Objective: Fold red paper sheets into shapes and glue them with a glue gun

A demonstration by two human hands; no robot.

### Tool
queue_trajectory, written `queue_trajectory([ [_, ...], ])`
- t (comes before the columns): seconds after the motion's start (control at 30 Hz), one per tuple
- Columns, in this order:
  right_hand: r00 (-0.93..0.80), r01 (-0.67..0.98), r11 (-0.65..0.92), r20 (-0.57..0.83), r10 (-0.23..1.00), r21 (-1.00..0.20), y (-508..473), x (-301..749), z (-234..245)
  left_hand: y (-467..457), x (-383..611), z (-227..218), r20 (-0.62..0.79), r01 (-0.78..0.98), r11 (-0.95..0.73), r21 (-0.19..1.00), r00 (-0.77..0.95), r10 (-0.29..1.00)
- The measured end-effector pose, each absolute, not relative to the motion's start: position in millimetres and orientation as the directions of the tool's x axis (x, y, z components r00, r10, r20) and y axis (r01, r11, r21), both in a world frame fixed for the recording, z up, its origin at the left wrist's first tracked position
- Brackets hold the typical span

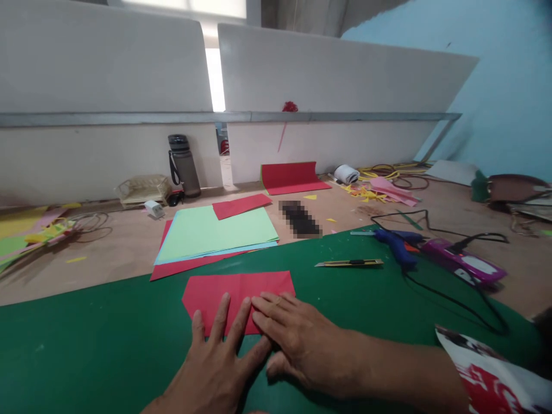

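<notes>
Left hand (215, 356) lying palm-down, fingers (221, 317) standing apart; right hand (302, 336) resting just beside, fingers lying closer together.

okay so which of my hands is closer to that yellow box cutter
Your right hand. It has its fingers on the red paper, nearer you than the box cutter and to its left. Your left hand is on the same paper, farther left.

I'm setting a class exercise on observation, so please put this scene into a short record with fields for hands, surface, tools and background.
left hand: fingers spread on red paper
right hand: fingers on the same paper
surface: green mat
tools: yellow cutter, blue glue gun
stack: pale green sheets, red piece on top
background: dark bottle
</notes>
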State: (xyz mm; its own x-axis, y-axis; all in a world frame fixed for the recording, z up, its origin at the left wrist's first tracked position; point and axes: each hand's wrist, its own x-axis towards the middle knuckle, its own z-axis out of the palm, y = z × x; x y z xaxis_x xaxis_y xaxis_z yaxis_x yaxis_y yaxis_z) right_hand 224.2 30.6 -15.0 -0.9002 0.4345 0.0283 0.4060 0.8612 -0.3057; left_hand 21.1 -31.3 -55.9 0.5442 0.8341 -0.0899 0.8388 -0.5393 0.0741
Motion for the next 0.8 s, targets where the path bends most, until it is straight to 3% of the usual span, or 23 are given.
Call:
queue_trajectory([
  [0.1,-0.897,0.422,0.852,-0.004,0.442,-0.310,33,225,-21,-35,25,-57,-0.026,0.869,-0.494,0.009,0.494,0.869],
  [0.17,-0.880,0.437,0.851,0.055,0.471,-0.292,40,225,-21,-35,22,-61,0.016,0.879,-0.477,-0.020,0.477,0.879],
  [0.3,-0.819,0.505,0.818,0.146,0.555,-0.276,55,222,-15,-29,7,-66,0.106,0.832,-0.554,0.003,0.551,0.828],
  [0.43,-0.765,0.575,0.736,0.085,0.638,-0.356,64,224,-7,-23,0,-50,0.228,0.899,-0.438,0.025,0.421,0.878],
  [0.63,-0.781,0.551,0.715,0.034,0.623,-0.430,70,230,-3,-18,-3,-18,0.145,0.910,-0.403,0.100,0.388,0.910],
  [0.8,-0.843,0.454,0.833,0.150,0.516,-0.317,73,235,-4,-15,-12,-12,0.143,0.899,-0.427,0.095,0.412,0.900],
])
